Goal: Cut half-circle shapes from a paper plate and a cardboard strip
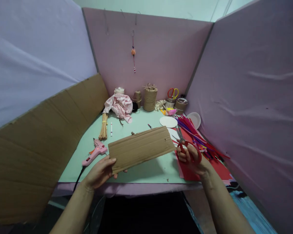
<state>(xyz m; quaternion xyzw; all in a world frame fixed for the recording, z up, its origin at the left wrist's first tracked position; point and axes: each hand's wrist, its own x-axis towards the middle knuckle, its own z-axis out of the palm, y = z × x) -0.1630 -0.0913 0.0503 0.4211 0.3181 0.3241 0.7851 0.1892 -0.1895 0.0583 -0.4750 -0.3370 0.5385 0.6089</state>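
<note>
My left hand [103, 169] grips the lower left corner of a rectangular piece of brown cardboard [140, 149], thumb on top and fingers beneath. The cardboard is held above the pale green table, its right end tilted higher. My right hand [191, 159] is closed round the red handles of a pair of scissors [181, 136]. The scissor blades point up and away, slightly parted, just beyond the cardboard's right edge. Whether the right fingers also touch the cardboard's corner, I cannot tell.
A pink glue gun [95, 152] lies at left near a bundle of sticks [104, 126] and a white marker [111, 129]. Twine spools [150, 98] and a pink cloth [120, 105] stand at the back. Pipe cleaners [195, 133] lie on red sheets [189, 172] at right. A large cardboard sheet [51, 130] leans left.
</note>
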